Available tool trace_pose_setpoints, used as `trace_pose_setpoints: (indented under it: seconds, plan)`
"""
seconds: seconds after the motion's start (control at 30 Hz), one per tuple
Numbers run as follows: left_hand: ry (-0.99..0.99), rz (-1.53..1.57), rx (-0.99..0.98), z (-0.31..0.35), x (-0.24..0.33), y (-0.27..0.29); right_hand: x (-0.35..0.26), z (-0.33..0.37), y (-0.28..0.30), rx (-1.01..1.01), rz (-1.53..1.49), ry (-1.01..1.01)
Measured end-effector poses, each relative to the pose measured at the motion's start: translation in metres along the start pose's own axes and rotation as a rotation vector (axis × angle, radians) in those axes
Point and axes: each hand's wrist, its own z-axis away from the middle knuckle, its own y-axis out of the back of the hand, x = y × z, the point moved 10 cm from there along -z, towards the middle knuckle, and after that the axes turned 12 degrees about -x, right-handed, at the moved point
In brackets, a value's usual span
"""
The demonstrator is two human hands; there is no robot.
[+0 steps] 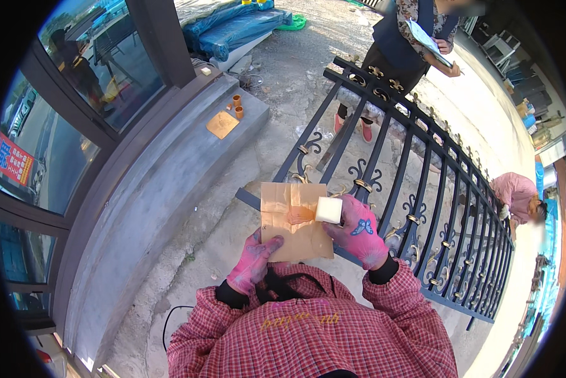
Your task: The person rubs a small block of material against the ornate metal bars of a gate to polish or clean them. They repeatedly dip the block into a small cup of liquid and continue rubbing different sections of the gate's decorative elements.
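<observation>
A creased piece of brown cardboard (276, 234) is held up in front of my chest. My left hand (251, 261), in a pink glove, grips its lower left edge, with the thumb on the face. A wet-looking orange-copper smear (299, 215) marks the middle of the cardboard. My right hand (360, 232), in a pink glove with a blue butterfly on the back, is closed on a white foam block (329, 210). The block lies over the cardboard's right edge, beside the smear. Just beyond stands a black iron fence panel (363, 183) with gold-coloured collars and scrolls.
On the left a grey stone step (169, 183) runs below glass windows. A flat golden-brown sheet (222, 125) and small copper-coloured cups (239, 112) sit on it. A person (399, 44) beyond the fence holds papers (426, 39); another in pink (514, 194) bends at its far right.
</observation>
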Motion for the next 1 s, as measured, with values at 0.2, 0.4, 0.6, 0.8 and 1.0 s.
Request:
trace_pose_setpoints:
  seconds: [0.2,0.4,0.6,0.8,1.0]
  plan:
    - [0.057,-0.070,-0.082,-0.012,0.010,0.018,-0.010,0.002,0.002,0.116,-0.034,-0.137]
    - [0.161,-0.101,-0.217,-0.018,0.019,0.012,-0.017,0.012,0.000,0.180,0.077,-0.211]
    - [0.208,-0.114,-0.213,-0.025,0.013,0.020,-0.002,0.029,0.003,0.218,0.142,-0.323]
    - [0.201,-0.090,-0.176,-0.041,0.026,0.036,0.103,0.128,0.022,0.641,-0.579,-0.616]
    - [0.161,-0.157,-0.046,-0.062,0.044,0.035,0.197,0.181,-0.045,0.767,-0.776,-0.780]
